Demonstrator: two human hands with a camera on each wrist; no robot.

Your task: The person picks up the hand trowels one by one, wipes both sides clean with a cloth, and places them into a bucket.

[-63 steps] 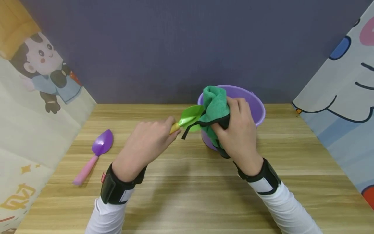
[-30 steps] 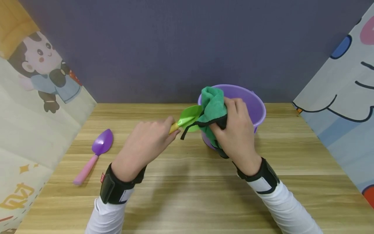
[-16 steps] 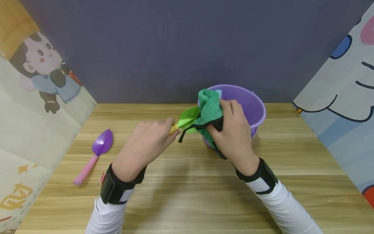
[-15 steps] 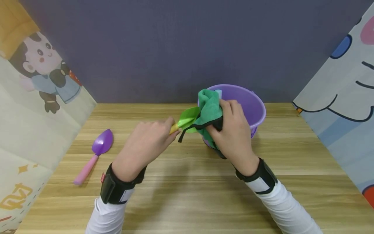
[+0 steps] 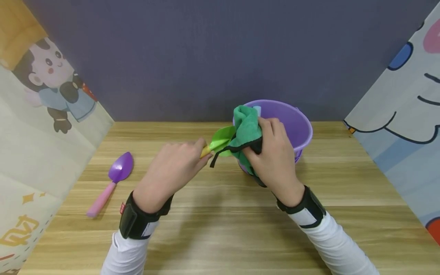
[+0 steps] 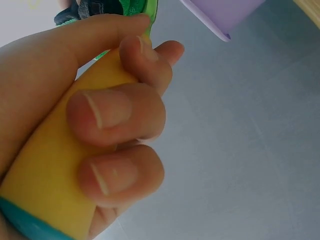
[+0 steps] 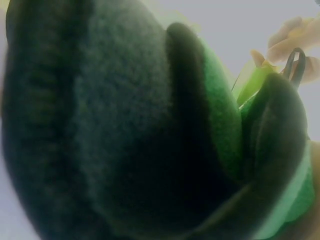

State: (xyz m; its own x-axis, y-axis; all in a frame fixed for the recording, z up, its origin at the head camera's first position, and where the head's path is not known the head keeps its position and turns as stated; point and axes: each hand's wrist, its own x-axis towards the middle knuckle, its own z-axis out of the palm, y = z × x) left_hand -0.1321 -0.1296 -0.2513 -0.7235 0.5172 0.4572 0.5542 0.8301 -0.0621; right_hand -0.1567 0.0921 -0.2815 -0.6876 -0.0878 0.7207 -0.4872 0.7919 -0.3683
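Observation:
My left hand grips the yellow handle of a small toy trowel, its fingers curled round it. The trowel's green blade points right, and its tip goes out of sight behind a green cloth with black edging. Bunched in my right hand, that cloth overlaps the blade's far end, and a black loop hangs from it. In the right wrist view the dark folds of the cloth fill most of the picture. Both hands are up in front of a purple bucket, the right one overlapping its rim.
A second trowel, purple with a pink handle, lies on the wooden table at the left. Something light blue shows inside the bucket. A dark panel stands behind, with printed cartoon sheets at both sides.
My right hand has slid the cloth a little left along the blade, uncovering the light blue thing in the bucket. The left hand and trowel have hardly moved. The last half second shows almost no motion.

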